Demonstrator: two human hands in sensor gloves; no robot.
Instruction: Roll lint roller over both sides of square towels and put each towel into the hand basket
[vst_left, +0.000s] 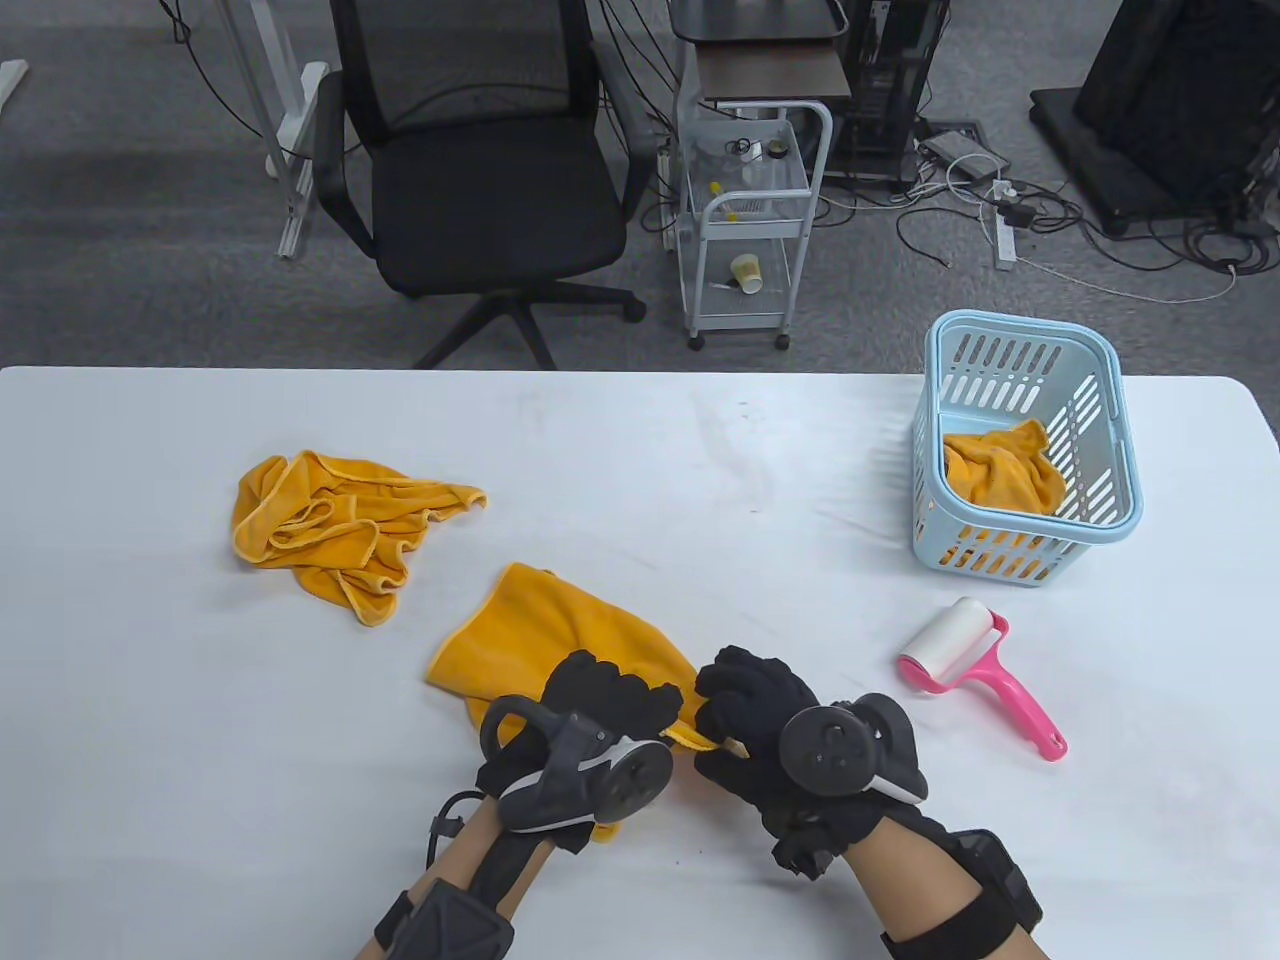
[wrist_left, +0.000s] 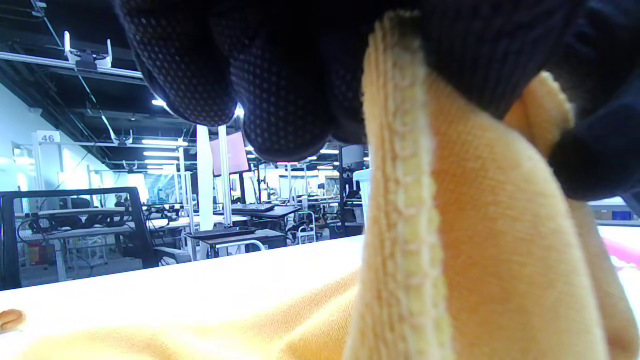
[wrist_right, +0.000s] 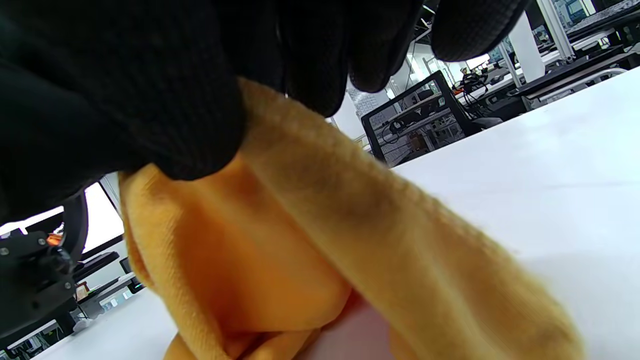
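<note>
Towel (vst_left: 560, 640) at bench (vst_left: 640, 450) centre, its near edge pinched by left hand (vst_left: 590, 720) and right hand (vst_left: 770, 720); lint roller (vst_left: 975, 675) at 3 o'clock.

Black-gloved fingers (wrist_right: 165, 90) of the right hand (wrist_right: 210, 65) pinch a fold of orange towel (wrist_right: 280, 240), its hemmed edge sloping down toward the lower right above a white worktop (wrist_right: 550, 165). A black mesh chair (wrist_right: 425, 115) and office desks stand blurred beyond the worktop's far edge.
</note>
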